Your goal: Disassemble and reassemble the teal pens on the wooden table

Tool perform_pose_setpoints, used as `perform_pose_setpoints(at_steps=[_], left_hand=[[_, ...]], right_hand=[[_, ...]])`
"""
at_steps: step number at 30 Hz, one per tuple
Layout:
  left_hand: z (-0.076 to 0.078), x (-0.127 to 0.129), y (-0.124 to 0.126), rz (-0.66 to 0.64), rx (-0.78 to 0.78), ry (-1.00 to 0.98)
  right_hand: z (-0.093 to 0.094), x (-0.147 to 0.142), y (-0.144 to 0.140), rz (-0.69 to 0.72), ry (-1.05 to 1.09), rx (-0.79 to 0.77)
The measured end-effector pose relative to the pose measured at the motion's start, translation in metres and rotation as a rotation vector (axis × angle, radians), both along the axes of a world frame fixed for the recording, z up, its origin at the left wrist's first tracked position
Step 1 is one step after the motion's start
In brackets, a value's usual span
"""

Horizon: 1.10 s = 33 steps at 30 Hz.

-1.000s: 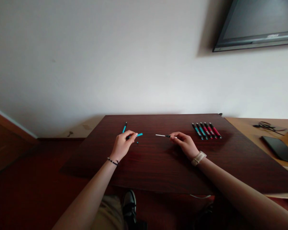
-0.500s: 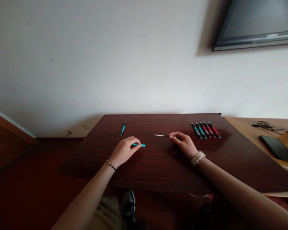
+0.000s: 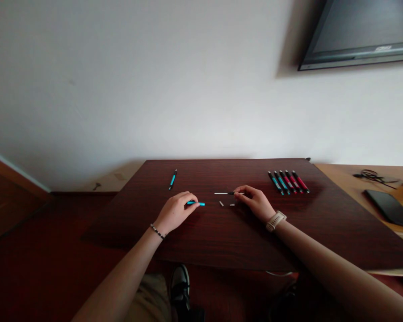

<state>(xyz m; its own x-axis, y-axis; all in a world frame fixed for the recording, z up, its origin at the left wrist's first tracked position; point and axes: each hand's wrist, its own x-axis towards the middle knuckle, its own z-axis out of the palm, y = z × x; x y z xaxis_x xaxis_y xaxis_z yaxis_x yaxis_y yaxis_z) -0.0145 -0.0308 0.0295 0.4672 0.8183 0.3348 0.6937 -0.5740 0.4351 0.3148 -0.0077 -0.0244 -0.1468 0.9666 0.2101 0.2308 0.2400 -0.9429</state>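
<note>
My left hand rests on the dark wooden table, its fingers closed on a short blue pen barrel that points right. My right hand pinches a thin white pen refill with a dark end, held level just above the table and pointing left. Two tiny pale parts lie on the table below the refill, between the two hands.
A whole blue pen lies at the back left. Several blue and red pens lie in a row at the back right. A lighter desk to the right carries a dark phone and a cable. A screen hangs on the wall.
My left hand has come down to the table and slid right with the blue barrel. Two small parts now lie on the table under the refill. My right hand has barely moved.
</note>
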Motion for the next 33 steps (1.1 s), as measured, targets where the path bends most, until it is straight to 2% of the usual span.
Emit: perform_pose_setpoints(at_steps=[10, 18, 20, 26, 29, 33], left_hand=[[-0.002, 0.008, -0.005, 0.079, 0.056, 0.035], [-0.006, 0.022, -0.014, 0.113, 0.060, 0.233], [-0.007, 0.026, -0.017, 0.109, 0.059, 0.289], [-0.008, 0.030, -0.022, 0.105, 0.027, 0.381], [-0.007, 0.030, -0.024, 0.106, 0.028, 0.393], [-0.006, 0.031, -0.026, 0.093, 0.011, 0.404]], right_hand=[[0.002, -0.002, 0.000, -0.017, -0.100, 0.034], [0.002, -0.002, -0.001, -0.023, -0.087, 0.046], [0.001, -0.002, -0.001, -0.063, -0.074, 0.058], [-0.006, 0.009, 0.009, -0.331, -0.082, 0.113], [-0.010, 0.020, 0.017, -0.384, -0.180, 0.146], [-0.013, 0.028, 0.024, -0.384, -0.304, 0.121]])
